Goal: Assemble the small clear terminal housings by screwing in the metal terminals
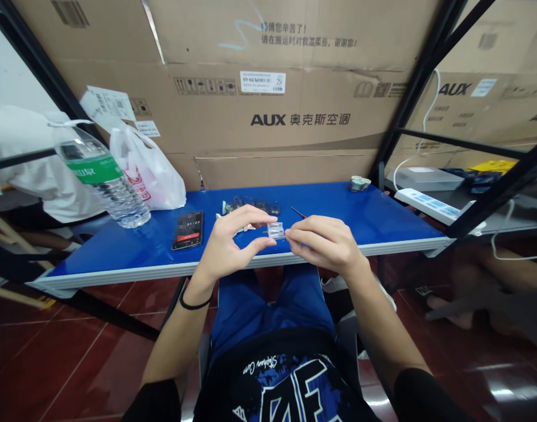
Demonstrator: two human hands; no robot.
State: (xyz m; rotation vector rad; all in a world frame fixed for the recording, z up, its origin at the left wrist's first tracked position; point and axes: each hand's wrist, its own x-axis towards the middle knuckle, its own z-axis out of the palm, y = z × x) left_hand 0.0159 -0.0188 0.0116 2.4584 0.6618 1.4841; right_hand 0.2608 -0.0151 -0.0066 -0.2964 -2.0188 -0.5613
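Note:
My left hand [233,243] pinches a small clear plastic part [276,230] between thumb and fingers, just above the near edge of the blue table [382,220]. My right hand [327,241] is closed in a pinch against the right side of the same part; what it holds there is too small to make out. Behind my hands, a row of several small clear and dark parts [250,205] lies on the table, with a thin red-handled tool [298,212] beside it.
A black phone [188,230] lies left of my hands. A water bottle [105,179] and a white plastic bag [149,170] stand at the table's left. A small grey object [359,183] sits at the back right. Cardboard boxes [294,88] wall the back; a power strip [430,205] lies right.

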